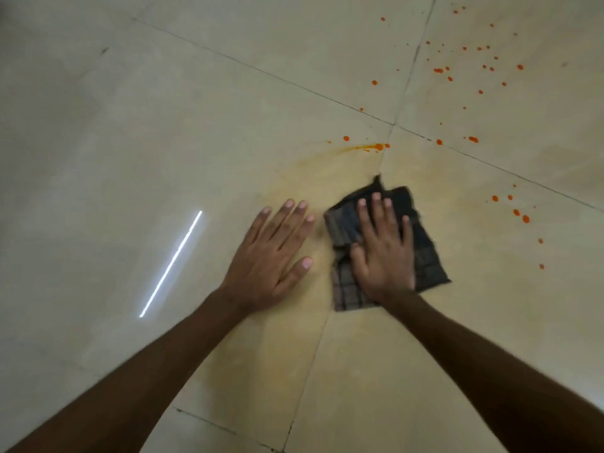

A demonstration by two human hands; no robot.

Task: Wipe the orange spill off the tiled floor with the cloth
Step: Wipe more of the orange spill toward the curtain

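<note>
A dark checked cloth (428, 256) lies flat on the beige tiled floor (163, 142), folded into a rough square. My right hand (384, 253) presses on it with straight, spread fingers. My left hand (274, 253) rests flat on the bare tile just left of the cloth, palm down, fingers straight. An orange streak (366, 148) runs across the tile just beyond the cloth, with a pale orange smear around and below it. Orange drops (474, 70) are scattered over the far right tile, and more orange drops (521, 214) lie to the right of the cloth.
Dark grout lines (387, 148) cross just beyond the cloth. A bright white reflection of a light (171, 264) shows on the floor to the left of my left hand.
</note>
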